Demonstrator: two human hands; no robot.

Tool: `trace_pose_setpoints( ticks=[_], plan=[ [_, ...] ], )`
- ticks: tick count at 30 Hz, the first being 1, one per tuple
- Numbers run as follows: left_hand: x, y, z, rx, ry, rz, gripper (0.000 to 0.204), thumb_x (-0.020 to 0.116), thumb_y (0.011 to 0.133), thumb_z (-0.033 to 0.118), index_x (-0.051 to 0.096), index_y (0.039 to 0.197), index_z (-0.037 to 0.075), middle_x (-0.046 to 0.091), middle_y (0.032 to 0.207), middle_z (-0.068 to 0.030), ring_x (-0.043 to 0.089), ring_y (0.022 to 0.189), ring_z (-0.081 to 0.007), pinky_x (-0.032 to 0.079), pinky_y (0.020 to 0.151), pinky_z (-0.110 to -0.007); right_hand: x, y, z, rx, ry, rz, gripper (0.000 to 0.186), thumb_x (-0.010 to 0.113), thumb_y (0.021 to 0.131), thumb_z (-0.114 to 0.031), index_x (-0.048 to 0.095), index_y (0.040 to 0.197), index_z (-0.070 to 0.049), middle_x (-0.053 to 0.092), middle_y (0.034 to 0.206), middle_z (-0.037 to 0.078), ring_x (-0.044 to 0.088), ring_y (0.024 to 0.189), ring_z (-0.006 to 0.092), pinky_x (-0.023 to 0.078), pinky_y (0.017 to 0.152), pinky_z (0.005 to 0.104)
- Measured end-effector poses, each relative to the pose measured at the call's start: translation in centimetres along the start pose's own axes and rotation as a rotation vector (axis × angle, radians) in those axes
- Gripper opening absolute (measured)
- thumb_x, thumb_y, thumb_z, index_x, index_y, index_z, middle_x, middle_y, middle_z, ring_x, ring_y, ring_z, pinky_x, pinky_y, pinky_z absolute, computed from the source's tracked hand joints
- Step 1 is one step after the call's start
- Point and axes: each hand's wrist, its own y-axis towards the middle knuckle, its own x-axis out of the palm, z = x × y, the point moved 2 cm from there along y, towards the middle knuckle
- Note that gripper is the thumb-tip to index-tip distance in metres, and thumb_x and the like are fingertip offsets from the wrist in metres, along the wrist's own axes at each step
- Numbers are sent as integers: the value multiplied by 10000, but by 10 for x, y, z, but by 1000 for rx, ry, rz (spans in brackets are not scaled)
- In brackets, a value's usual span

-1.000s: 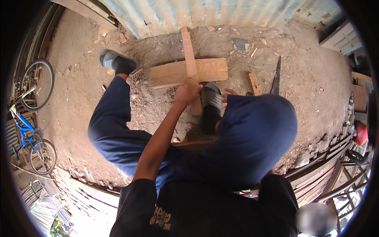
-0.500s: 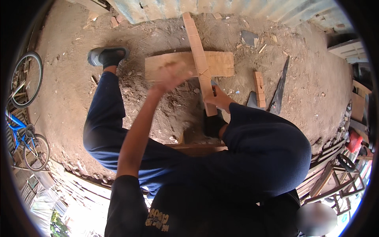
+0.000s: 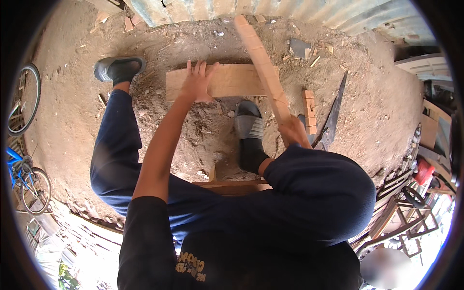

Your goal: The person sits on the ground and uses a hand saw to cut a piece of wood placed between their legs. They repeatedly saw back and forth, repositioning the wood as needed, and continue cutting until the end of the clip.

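A long wooden strip with lines marked across it [image 3: 263, 63] slants up and away from my right hand [image 3: 293, 130], which grips it near its close end. The strip's far part is slightly blurred and passes over the right end of a wide wooden board [image 3: 237, 79] lying on the dirt. My left hand [image 3: 196, 83] rests on that board's left part, fingers spread and pointing away from me. My slippered right foot [image 3: 249, 121] stands just this side of the board.
Right of my right hand lie a short notched wood block [image 3: 309, 111] and a handsaw [image 3: 332, 116]. A dark flat scrap [image 3: 299, 48] lies farther off, before a corrugated metal wall [image 3: 203, 9]. A blue bicycle [image 3: 21, 166] is at the left; piled wood [image 3: 394, 217] at the right.
My right hand has carried the strip to the right, off the board's middle. My left hand has come down onto the board. My right foot now shows fully.
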Motion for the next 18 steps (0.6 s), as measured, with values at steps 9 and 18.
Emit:
trace_pose_setpoints(
  ticks=[9,18],
  plan=[
    [-1,-17,17,-194,-85,-65,1281,818,534,519,91,1512,122,377,1340,-245,380,1252,-409,244,1064,-614,72,-44,3,-3,128,158,438,679,709,-144,597,1107,20,667,926,157,646,864,251,488,812,351],
    [14,-62,31,-934,-200,-100,1348,775,584,644,-23,1495,51,333,1337,-314,372,1242,-463,299,988,-678,122,-48,-32,-64,217,130,439,670,710,-134,594,1116,15,662,921,161,642,862,257,487,812,352]
  ],
)
